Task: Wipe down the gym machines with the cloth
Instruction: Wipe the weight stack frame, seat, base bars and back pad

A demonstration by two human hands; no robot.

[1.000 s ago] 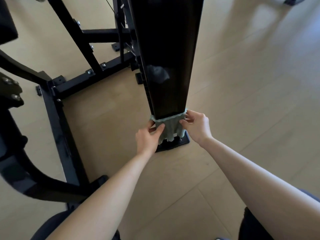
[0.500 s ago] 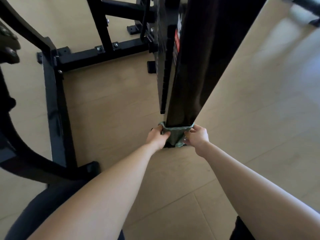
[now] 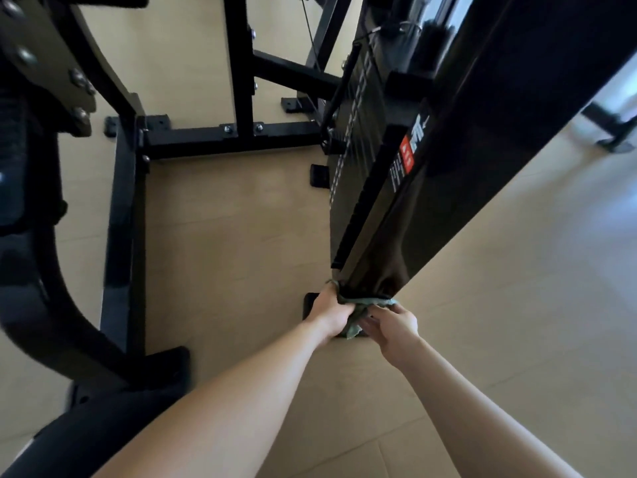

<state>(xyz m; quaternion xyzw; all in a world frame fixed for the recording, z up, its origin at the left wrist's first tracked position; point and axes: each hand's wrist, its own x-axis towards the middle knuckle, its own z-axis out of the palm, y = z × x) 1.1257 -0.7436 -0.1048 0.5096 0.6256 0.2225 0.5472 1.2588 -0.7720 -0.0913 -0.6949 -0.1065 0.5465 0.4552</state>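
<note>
A tall black column point(image 3: 458, 188) of a gym machine rises from the floor in front of me, with a red and white label on its left edge. A grey-green cloth point(image 3: 358, 310) is wrapped around the column's very bottom, just above its black foot plate point(image 3: 310, 307). My left hand point(image 3: 331, 312) grips the cloth's left side. My right hand point(image 3: 393, 322) grips its right side, and both press it against the column. Part of the cloth is hidden between my hands.
The machine's black floor frame point(image 3: 224, 136) with bolts runs across the back and down the left side point(image 3: 120, 243). A curved black arm point(image 3: 51, 305) fills the far left. Pale wood floor point(image 3: 499, 322) lies open to the right. Another machine's foot point(image 3: 617, 139) shows at the far right.
Both hands slid the cloth down the column to its base, and the cloth bunched up between them. My head came lower and closer, so the column leans to the right in view.
</note>
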